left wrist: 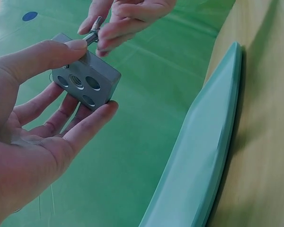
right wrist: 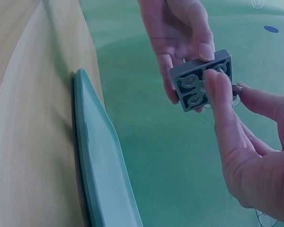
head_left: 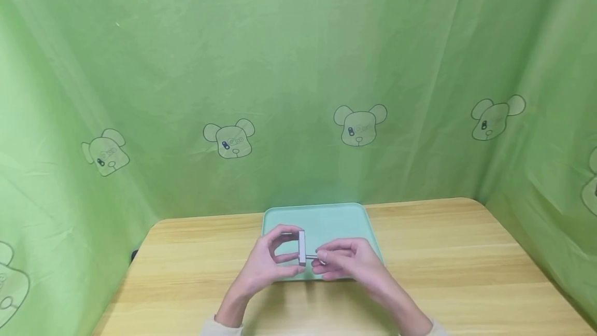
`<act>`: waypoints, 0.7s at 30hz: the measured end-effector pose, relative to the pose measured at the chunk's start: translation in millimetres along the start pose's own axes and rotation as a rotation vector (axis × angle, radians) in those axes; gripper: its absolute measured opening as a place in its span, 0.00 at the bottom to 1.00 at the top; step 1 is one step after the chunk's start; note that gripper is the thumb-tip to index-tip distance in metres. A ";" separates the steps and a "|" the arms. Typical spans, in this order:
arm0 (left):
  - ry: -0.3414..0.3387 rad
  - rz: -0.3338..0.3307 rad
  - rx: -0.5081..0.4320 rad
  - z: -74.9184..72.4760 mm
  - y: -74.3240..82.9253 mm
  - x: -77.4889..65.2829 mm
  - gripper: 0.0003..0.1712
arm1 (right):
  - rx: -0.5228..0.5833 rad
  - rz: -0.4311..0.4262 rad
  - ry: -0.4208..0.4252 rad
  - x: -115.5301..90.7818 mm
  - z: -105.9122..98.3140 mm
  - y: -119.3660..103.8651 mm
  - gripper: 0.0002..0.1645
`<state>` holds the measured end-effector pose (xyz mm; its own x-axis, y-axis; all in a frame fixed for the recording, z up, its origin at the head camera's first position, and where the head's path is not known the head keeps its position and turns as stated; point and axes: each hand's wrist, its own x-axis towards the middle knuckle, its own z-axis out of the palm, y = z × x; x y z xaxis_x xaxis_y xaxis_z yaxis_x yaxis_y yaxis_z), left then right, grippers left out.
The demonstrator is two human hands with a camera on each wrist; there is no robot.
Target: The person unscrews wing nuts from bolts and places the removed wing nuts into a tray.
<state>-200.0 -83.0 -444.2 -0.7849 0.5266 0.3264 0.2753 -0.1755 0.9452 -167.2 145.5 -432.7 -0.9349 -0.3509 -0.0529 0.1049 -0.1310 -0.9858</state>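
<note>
My left hand (head_left: 266, 261) holds a small grey metal block (head_left: 301, 248) by its edges, thumb on one side and fingers on the opposite one. Several round holes, one of them threaded, show on the block's face in the left wrist view. A threaded bolt (left wrist: 92, 37) sticks out from the block's other side. My right hand (head_left: 352, 258) pinches the bolt's outer end between thumb and fingers. From the right wrist, the block's recessed, ribbed face (right wrist: 191, 82) is visible, partly covered by a right finger. Both hands are raised over the tray.
Under the hands, a mint-green tray (head_left: 322, 214) lies on the wooden table (head_left: 434, 232), near its far edge. Green curtains (head_left: 298, 66) printed with bear heads hang behind the table and at both sides.
</note>
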 end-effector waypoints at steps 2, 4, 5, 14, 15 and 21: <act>-0.002 -0.007 0.000 0.4 -0.3 0.3 0.38 | 0.000 -0.003 0.001 -0.6 -0.6 -0.1 0.22; 0.001 -0.020 -0.005 0.7 -0.7 0.6 0.39 | -0.013 -0.019 0.004 -1.3 -0.5 -0.6 0.22; 0.002 -0.024 -0.008 0.8 -0.9 0.7 0.39 | -0.028 -0.030 0.008 -1.5 -0.3 -1.1 0.21; 0.014 -0.036 -0.052 0.1 -0.4 -0.2 0.38 | -0.262 -0.175 0.116 -4.9 7.6 -4.4 0.14; 0.017 -0.037 -0.055 -0.1 -0.5 -0.2 0.38 | -0.293 -0.216 0.127 -5.4 8.9 -4.5 0.13; 0.034 -0.052 -0.085 -2.2 0.7 -1.1 0.38 | -0.580 -0.830 0.138 -7.3 19.6 -11.6 0.14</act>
<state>-200.2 -85.5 -443.8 -0.8156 0.5089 0.2752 0.1865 -0.2189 0.9577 -154.9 131.4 -417.7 -0.6729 -0.2388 0.7001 -0.7396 0.1978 -0.6434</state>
